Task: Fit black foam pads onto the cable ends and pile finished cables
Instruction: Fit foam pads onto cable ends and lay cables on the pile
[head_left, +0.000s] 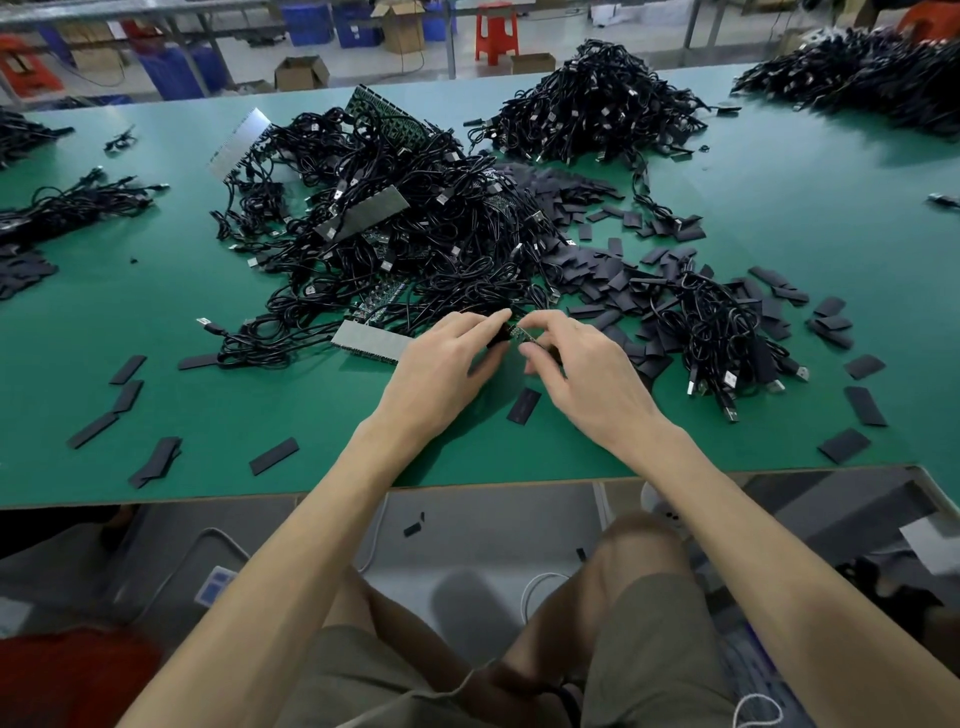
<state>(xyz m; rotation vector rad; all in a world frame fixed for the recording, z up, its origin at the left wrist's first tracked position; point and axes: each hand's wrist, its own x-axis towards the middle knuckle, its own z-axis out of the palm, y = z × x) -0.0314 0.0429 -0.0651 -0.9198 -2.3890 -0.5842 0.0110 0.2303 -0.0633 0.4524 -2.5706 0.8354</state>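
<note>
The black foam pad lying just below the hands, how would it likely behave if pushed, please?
The foam pad looks thin and lies flat, so it would probably slide on the green mat rather than roll. Its thinness suggests that it is light and would likely flex when pinched.

Olive-grey shorts (660, 639); bare forearms (291, 545) and knees (644, 540)

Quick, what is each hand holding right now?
Left hand: fingers pinch a small black foam pad.
Right hand: fingers pinch a small green circuit-board cable end.
</note>
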